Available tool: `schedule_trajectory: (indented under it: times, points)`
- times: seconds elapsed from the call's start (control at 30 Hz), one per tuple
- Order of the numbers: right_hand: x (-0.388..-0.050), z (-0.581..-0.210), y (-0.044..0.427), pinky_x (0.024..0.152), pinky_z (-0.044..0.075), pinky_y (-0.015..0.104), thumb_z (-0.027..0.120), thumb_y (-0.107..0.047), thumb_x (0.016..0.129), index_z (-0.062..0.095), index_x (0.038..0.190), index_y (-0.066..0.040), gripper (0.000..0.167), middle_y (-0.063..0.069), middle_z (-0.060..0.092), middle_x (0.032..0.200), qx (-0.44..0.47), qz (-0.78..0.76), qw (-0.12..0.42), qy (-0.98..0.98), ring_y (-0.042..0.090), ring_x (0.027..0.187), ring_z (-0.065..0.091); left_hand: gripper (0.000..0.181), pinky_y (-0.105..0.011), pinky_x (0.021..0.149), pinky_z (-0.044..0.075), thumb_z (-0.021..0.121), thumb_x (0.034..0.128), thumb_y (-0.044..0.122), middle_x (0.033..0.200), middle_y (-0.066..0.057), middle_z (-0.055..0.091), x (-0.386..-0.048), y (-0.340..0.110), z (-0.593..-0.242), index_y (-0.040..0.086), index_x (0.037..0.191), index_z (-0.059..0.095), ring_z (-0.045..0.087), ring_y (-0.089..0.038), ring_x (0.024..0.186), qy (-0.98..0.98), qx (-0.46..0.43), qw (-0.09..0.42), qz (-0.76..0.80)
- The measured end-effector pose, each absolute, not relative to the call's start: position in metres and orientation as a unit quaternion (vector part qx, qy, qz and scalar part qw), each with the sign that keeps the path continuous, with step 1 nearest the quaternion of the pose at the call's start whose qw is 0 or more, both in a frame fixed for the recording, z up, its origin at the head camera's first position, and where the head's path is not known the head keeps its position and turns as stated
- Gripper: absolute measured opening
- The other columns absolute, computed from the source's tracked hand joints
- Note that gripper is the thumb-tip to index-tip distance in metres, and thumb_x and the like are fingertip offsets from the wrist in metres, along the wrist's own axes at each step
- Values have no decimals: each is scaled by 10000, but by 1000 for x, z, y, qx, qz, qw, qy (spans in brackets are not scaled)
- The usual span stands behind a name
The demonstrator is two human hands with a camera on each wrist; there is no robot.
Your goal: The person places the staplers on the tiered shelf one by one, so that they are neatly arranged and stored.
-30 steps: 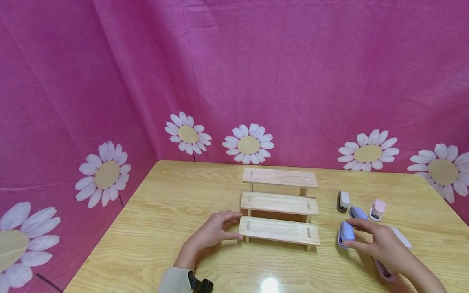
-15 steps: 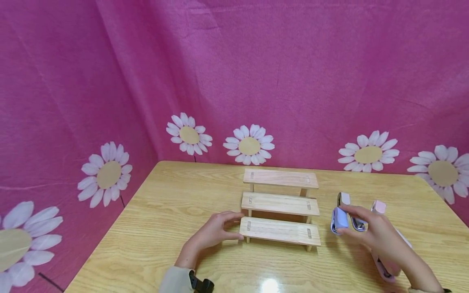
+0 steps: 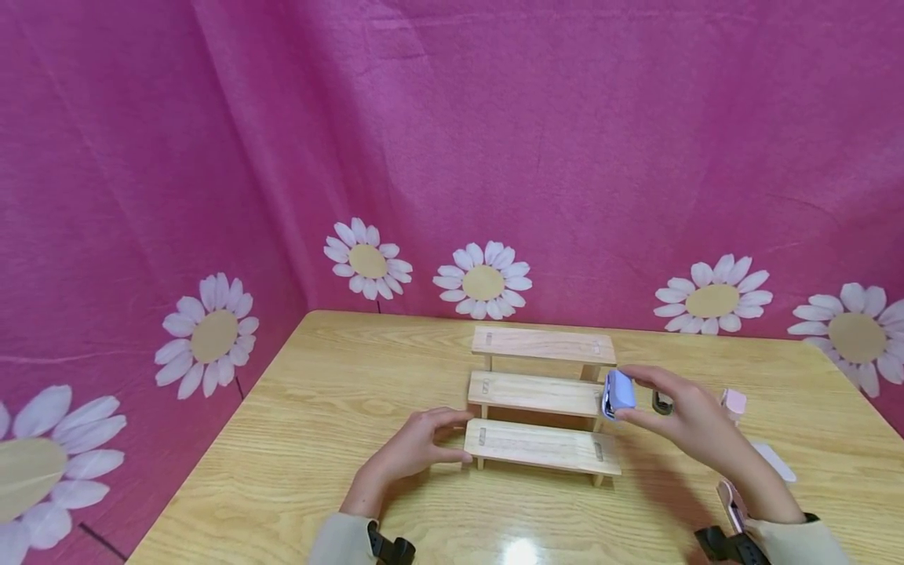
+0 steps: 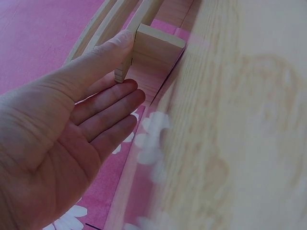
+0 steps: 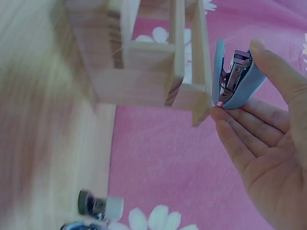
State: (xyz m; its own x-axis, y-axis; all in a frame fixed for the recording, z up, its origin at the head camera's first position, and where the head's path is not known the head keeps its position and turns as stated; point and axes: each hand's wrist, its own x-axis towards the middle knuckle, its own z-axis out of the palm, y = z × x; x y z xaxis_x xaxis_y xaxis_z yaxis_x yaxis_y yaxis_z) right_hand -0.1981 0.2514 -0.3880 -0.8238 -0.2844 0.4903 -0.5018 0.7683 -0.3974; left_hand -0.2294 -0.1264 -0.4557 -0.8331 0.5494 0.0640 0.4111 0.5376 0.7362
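A three-tier wooden step shelf (image 3: 540,446) stands on the table. My left hand (image 3: 420,445) holds the left end of its lowest board, the thumb at the front corner and fingers at the rear; in the left wrist view the thumb (image 4: 108,52) touches the wood. My right hand (image 3: 688,416) pinches a small blue stapler (image 3: 620,391) between thumb and fingers, raised by the right end of the middle tier. The right wrist view shows this stapler (image 5: 249,88) tilted, its metal inside visible, close to the shelf boards.
Right of the shelf lie a dark-based stapler (image 3: 661,402), mostly hidden by my right hand, a pink stapler (image 3: 734,402), a white flat-topped piece (image 3: 774,462) and a longer pink stapler (image 3: 732,504) beneath my forearm. A pink flowered cloth (image 3: 565,157) hangs behind the table.
My right hand has lifted the blue stapler off the table and carried it left and away from me to the shelf's right side. The left hand stays at the shelf's end.
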Motion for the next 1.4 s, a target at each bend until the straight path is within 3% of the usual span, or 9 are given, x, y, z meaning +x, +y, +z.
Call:
schedule_trajectory:
  times: [0.13,0.3,0.53,0.8,1.07,1.4]
  points:
    - [-209,-380,239,816,584,409,821,-238,790,642,1256,-69,527,159,689,1221,234,277,202,-910,381,1056,678,598,-437,1099,462,777,826,295,1347,-53,631,-230,-127,-456,108,1360,585,576,-218,1271,873,274,88,394]
    - [-220,-371,225,875,550,546,802,-232,814,623,1278,-43,532,174,678,1238,245,296,186,-904,380,1083,670,589,-429,1101,461,780,825,282,1340,-55,636,-230,-126,-456,109,1355,589,579,-221,1266,873,277,87,392]
    - [-233,-361,209,859,575,483,779,-256,841,614,1293,-57,521,169,679,1236,246,327,151,-900,365,1090,678,593,-423,1111,452,784,819,279,1342,-56,636,-230,-126,-457,103,1352,591,573,-227,1276,872,279,85,393]
    - [-253,-358,194,822,561,350,807,-240,810,625,1274,-59,530,134,688,1212,246,322,149,-902,233,1032,659,593,-443,1106,453,779,823,293,1348,-61,631,-231,-127,-456,104,1352,591,565,-233,1284,874,277,84,390]
    - [-268,-357,177,908,564,457,801,-246,815,615,1295,-39,555,164,662,1272,264,335,141,-893,325,1146,657,593,-425,1099,462,776,823,300,1343,-59,635,-230,-128,-455,103,1351,591,573,-237,1272,875,279,78,388]
    - [-284,-359,163,965,544,478,779,-246,838,592,1311,-6,563,202,659,1254,259,391,80,-879,382,1173,633,596,-402,1108,456,774,824,316,1342,-52,636,-230,-127,-457,109,1352,591,576,-225,1267,875,284,78,385]
